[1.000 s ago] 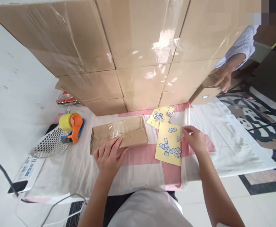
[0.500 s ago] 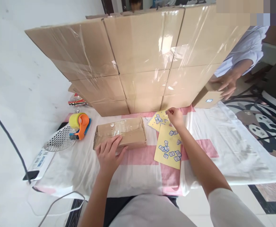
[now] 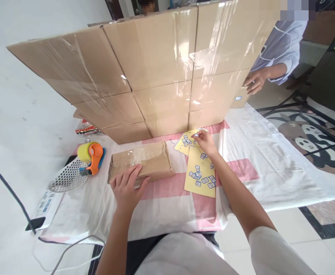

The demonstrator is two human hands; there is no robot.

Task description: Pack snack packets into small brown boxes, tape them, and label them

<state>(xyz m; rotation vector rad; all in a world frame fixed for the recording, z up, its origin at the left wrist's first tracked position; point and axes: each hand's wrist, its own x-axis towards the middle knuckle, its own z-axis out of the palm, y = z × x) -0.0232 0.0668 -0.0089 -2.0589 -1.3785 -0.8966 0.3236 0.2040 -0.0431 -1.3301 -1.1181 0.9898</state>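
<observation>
On a pink-striped cloth-covered surface (image 3: 170, 191) before stacked cartons, the right hand (image 3: 204, 142) pinched at the far sticker sheet (image 3: 182, 144), while the left hand (image 3: 126, 187) lay flat, fingers released, on the taped parcel (image 3: 140, 163), its length running left-right.

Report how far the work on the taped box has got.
Done: the small box is closed and taped, like the stacked boxes behind. In hand: the left hand rests on it; the right hand fingers a sticker on the far sheet. Left: no sticker shows on the box.
</observation>
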